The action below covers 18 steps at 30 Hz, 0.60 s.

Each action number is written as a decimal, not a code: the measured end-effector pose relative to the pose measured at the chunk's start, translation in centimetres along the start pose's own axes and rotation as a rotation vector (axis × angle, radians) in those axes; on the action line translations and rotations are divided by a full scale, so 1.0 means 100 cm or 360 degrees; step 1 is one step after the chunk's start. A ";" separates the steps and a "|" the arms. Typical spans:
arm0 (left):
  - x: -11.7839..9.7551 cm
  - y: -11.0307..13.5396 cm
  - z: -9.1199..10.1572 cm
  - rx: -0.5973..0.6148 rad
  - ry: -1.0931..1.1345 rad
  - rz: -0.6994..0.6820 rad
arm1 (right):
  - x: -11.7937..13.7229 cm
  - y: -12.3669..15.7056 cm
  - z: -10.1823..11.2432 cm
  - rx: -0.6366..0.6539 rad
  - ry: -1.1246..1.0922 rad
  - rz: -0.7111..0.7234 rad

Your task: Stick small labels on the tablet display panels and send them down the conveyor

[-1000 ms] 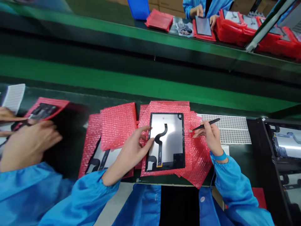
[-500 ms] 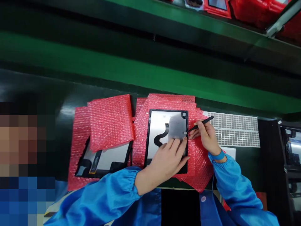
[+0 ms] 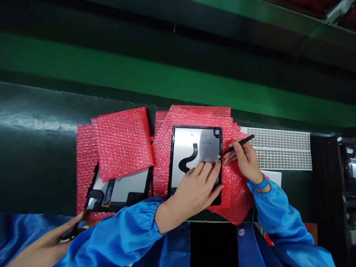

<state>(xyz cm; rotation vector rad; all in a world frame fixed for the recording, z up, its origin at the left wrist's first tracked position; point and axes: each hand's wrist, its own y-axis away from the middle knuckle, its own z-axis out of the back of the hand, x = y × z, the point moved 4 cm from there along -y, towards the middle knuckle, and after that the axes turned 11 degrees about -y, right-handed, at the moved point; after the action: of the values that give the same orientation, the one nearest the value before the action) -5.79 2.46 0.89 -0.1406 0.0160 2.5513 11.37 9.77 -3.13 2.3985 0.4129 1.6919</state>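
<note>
A tablet screen panel (image 3: pixel 207 148) with a black frame lies face down on stacked red bubble-wrap pouches (image 3: pixel 164 163). A curved black ribbon cable (image 3: pixel 183 163) runs across its silver back. My left hand (image 3: pixel 194 185) rests over the panel's lower half, fingers stretched out. Its index fingertip is beside a small pale sticker (image 3: pixel 218 157) at the right edge. In my right hand (image 3: pixel 244 159) is a pair of black tweezers (image 3: pixel 240 143), pinched between thumb and fingers. The tweezers' tip is at the frame's right edge, close to the sticker.
To the right lies a white sheet of small grey stickers (image 3: pixel 282 148). A second screen panel (image 3: pixel 128 185) sits at left, partly under a red bubble-wrap pouch (image 3: pixel 125 142). Another person's hand (image 3: pixel 52 237) reaches in at lower left. Dark racks (image 3: pixel 350 178) stand at far right.
The other person's hand has come up to the lower left, near the second panel. The shadow on my panel has faded. My hands have hardly moved; the view has shifted slightly.
</note>
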 end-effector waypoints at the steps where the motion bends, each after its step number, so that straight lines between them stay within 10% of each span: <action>1: 0.000 0.000 0.001 -0.0016 -0.0011 -0.0011 | 0.000 0.000 0.000 0.0003 -0.0004 0.0001; 18: 0.001 -0.005 0.005 -0.0061 -0.0004 0.0071 | 0.007 0.002 0.006 -0.0078 0.0103 0.0119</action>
<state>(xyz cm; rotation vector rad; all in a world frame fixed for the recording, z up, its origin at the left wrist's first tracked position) -5.59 2.96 1.34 -0.1540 -0.0313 2.5976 12.16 9.85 -2.63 2.3575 0.2904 1.7933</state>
